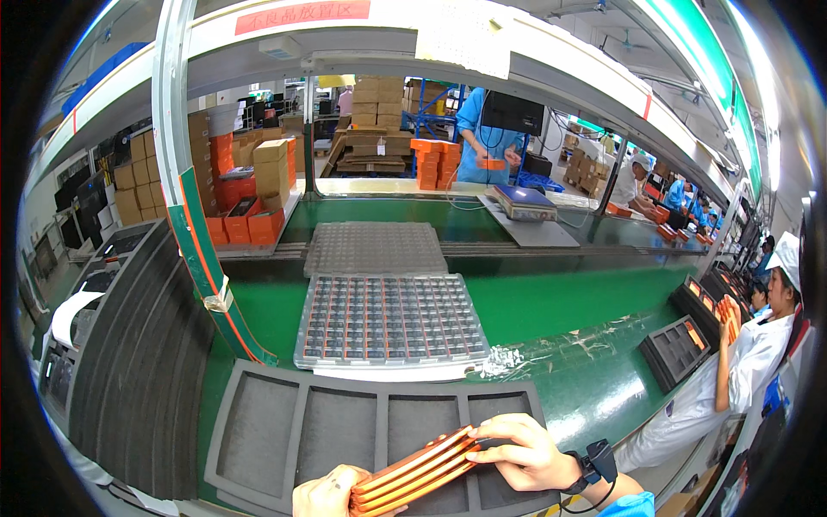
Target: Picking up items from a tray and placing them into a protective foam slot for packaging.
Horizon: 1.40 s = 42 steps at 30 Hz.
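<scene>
Head view, bottom centre: both hands clamp a stack of thin orange flat cartons (415, 476), left hand (329, 493) at its lower-left end, right hand (521, 452) at the upper-right; its long axis runs diagonally above the grey 4-compartment foam tray (258, 431).

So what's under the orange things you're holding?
A grey foam tray with long empty pockets lies under the orange stack, which both hands, left and right, hold. The pocket right below the stack is partly hidden.
</scene>
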Tool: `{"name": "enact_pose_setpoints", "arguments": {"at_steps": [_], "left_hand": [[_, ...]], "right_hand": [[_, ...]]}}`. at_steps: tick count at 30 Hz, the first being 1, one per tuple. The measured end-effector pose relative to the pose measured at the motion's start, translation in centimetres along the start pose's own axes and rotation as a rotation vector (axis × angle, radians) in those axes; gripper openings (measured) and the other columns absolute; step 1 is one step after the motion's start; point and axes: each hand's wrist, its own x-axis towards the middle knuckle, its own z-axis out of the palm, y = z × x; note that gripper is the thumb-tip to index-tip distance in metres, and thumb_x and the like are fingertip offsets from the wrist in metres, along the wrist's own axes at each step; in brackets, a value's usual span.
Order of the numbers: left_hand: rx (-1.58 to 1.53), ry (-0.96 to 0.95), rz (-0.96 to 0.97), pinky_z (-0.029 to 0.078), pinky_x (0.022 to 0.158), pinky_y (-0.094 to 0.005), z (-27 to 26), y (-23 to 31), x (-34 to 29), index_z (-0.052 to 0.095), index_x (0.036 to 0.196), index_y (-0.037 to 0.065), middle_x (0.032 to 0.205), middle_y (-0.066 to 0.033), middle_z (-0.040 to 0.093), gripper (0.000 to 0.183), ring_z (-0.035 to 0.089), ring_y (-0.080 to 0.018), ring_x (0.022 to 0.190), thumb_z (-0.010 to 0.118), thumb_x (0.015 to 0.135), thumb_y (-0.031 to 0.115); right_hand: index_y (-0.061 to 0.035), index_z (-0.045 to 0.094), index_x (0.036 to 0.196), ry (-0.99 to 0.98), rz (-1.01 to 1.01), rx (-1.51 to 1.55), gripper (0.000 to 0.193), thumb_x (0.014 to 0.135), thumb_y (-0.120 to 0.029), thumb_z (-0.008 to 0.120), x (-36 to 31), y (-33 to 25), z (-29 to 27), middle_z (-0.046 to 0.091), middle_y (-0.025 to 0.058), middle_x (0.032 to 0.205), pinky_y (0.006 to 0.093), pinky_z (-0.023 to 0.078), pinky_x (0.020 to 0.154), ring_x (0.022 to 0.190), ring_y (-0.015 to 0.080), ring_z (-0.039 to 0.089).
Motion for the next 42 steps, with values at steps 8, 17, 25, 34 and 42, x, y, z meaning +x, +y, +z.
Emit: {"name": "enact_pose_setpoints", "arguments": {"at_steps": [8, 17, 25, 34, 42], "left_hand": [[-0.044, -0.005, -0.073, 0.055, 0.067, -0.0369, 0.1, 0.3, -0.1, 0.064, 0.095, 0.008, 0.083, -0.0130, 0.069, 0.041, 0.069, -0.0314, 0.074, 0.089, 0.071, 0.030], [0.014, 0.054, 0.031, 0.054, 0.065, -0.0373, 0.4, 0.3, -0.5, 0.063, 0.095, 0.011, 0.081, -0.0108, 0.068, 0.040, 0.068, -0.0314, 0.072, 0.087, 0.073, 0.034], [0.018, 0.058, 0.063, 0.054, 0.065, -0.0380, 0.3, 0.0, -0.7, 0.063, 0.096, 0.011, 0.082, -0.0107, 0.068, 0.042, 0.068, -0.0324, 0.073, 0.087, 0.072, 0.035], [0.021, 0.058, 0.053, 0.054, 0.066, -0.0372, 0.3, 0.5, -0.5, 0.063, 0.096, 0.011, 0.082, -0.0109, 0.068, 0.041, 0.068, -0.0319, 0.073, 0.088, 0.071, 0.033], [0.013, 0.049, 0.028, 0.054, 0.066, -0.0376, 0.2, 0.4, -0.9, 0.064, 0.096, 0.010, 0.082, -0.0116, 0.068, 0.040, 0.068, -0.0323, 0.074, 0.088, 0.072, 0.032]], "right_hand": [[-0.0157, 0.076, 0.112, -0.040, 0.078, 0.236, 0.053, 0.068, 0.010, 0.062, 1.0, -0.2, 0.2, 0.061, 0.0106, 0.135, 0.0410, 0.044, 0.105, 0.122, 0.0296, 0.056], [-0.0225, 0.077, 0.112, -0.049, 0.175, 0.024, 0.053, 0.070, 0.004, 0.059, -0.3, 0.2, -2.1, 0.056, 0.0146, 0.140, 0.0457, 0.042, 0.108, 0.125, 0.0353, 0.054], [-0.0096, 0.067, 0.120, -0.197, 0.292, -0.152, 0.034, 0.088, -0.022, 0.070, -1.6, 2.5, -1.3, 0.063, 0.0090, 0.122, 0.0376, 0.051, 0.094, 0.113, 0.0290, 0.059], [-0.0067, 0.056, 0.101, -0.510, 0.377, -0.114, 0.022, 0.090, -0.021, 0.068, 0.5, 3.1, -1.0, 0.058, 0.0096, 0.095, 0.0389, 0.055, 0.073, 0.082, 0.0299, 0.064], [-0.0064, 0.059, 0.101, -0.056, 0.583, 0.392, 0.017, 0.091, -0.012, 0.072, 0.4, 0.7, -2.3, 0.067, 0.0038, 0.087, 0.0268, 0.048, 0.057, 0.072, 0.0122, 0.064]]}}
